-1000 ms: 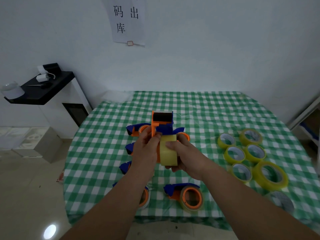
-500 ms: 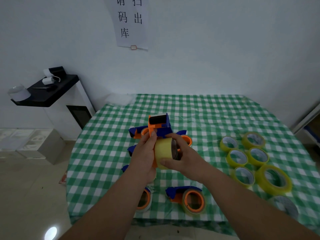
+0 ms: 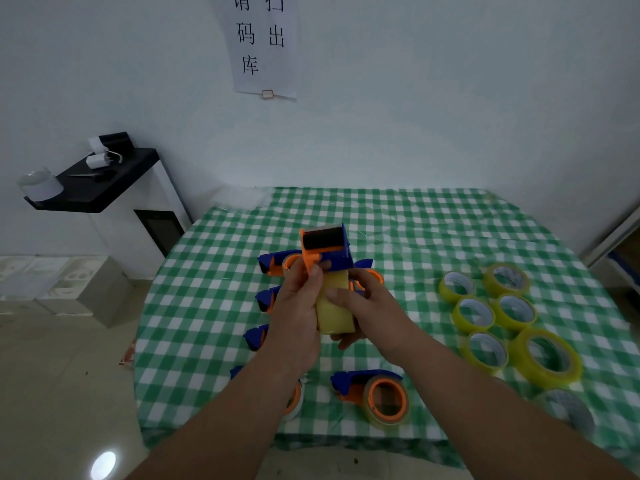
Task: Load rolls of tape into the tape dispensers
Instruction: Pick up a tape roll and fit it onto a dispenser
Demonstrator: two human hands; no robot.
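Hands (image 3: 298,306) (image 3: 360,306) clamp pale yellow tape roll (image 3: 334,306) onto blue-and-orange plastic dispenser (image 3: 325,251); press squarely below its black roller.

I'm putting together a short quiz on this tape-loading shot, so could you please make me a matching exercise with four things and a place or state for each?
Things:
1. yellow tape roll
2. loaded dispenser
3. large yellow roll
4. paper sign

Places or states:
A. hangs on the wall
B. lies flat on the cloth at the right, beside smaller rolls
C. held between the left hand and right hand, below an orange and blue dispenser
D. lies on the cloth near the front edge

Pairs: 1-C, 2-D, 3-B, 4-A
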